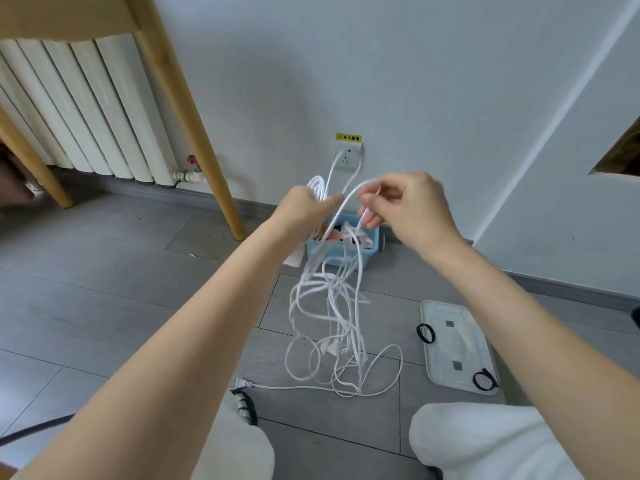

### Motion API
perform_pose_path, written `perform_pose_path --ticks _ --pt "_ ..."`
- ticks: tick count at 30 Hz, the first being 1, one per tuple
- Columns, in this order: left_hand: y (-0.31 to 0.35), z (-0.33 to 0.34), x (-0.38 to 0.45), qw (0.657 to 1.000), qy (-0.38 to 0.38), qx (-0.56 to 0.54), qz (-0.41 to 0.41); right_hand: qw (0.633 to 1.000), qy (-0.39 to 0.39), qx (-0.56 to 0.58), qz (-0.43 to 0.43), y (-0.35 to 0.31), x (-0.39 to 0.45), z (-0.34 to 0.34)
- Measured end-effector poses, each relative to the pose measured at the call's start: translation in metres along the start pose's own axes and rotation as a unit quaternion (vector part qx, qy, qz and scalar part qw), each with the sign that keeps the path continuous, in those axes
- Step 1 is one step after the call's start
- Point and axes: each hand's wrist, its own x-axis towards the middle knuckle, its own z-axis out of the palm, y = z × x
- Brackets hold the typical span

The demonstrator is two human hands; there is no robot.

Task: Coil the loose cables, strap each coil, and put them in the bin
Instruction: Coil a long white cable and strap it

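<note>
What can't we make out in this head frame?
- Contents of the light blue plastic bin: head view, covered by the hanging tangle of white cables and both hands.
- Left hand fingers: turned away behind the hand, so the grip on the coil is unclear.
- How many separate cables: strands overlap.
- Yellow warning sticker text: too small.
- Dark cable at lower left: cut off by the frame edge.

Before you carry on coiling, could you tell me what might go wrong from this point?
1. The white cables hang in a tangled bunch from the left hand and right hand; pulling one loop may tighten knots.
2. The plug trails on the floor and could snag or drag.
3. The black straps lie apart by the clear lid, so a finished coil may loosen while reaching for one.
</note>
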Motion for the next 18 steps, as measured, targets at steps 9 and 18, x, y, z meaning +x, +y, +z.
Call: perform_pose_path --ticks 9,18 --pt "-0.008 0.007 -0.007 0.977 -0.194 -0.058 -0.066 0.999 0.006 0.036 -0.007 0.003 -0.005 -0.003" --pt "-0.021 -0.002 0.001 0.945 -0.168 -0.226 -0.166 0.998 0.003 0.056 0.038 0.027 0.002 -0.018"
